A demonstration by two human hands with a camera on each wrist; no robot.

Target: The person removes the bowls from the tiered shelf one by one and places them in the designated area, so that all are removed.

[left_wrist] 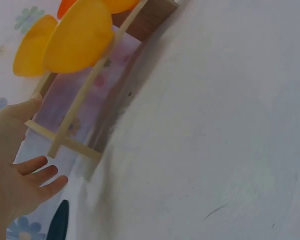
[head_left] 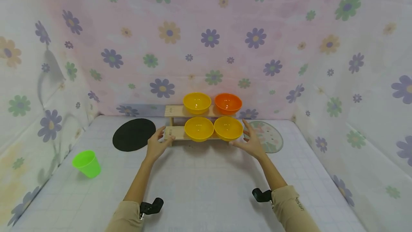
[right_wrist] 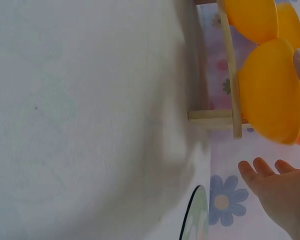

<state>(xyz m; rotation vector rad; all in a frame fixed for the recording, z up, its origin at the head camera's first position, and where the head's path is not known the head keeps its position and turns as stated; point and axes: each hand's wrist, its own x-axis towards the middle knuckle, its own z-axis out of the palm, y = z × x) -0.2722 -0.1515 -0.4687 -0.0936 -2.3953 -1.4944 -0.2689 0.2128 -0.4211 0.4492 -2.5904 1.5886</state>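
A two-tier wooden rack stands at the back of the table. Its upper shelf carries a yellow bowl and an orange bowl; the lower shelf carries two yellow bowls. My left hand is at the rack's left end, fingers straight, thumb against the lower shelf. In the left wrist view the left hand is spread beside the rack. My right hand is open by the rack's right end, close to the right yellow bowl; whether it touches is unclear.
A black round mat lies left of the rack and a patterned round mat lies to its right. A green cup sits tilted at the near left. Flowered cloth walls close in the table on three sides.
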